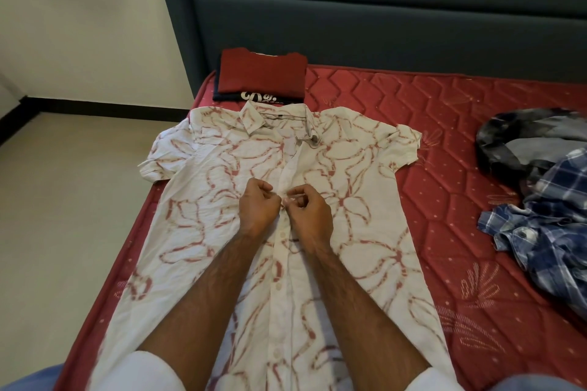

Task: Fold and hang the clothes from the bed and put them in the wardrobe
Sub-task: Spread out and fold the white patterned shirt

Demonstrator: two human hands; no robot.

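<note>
A folded red shirt (262, 74) sits near the headboard. On the mattress (444, 200) the white floral shirt (197, 200) lies flat; the left hand (258, 208) and right hand (309, 216) pinch its button placket. Further right, a blue plaid shirt (546, 232) lies crumpled.

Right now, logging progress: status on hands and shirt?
Both hands pinching placket, buttoning. White floral shirt flat on bed. Plaid shirt unfolded, aside.
</note>
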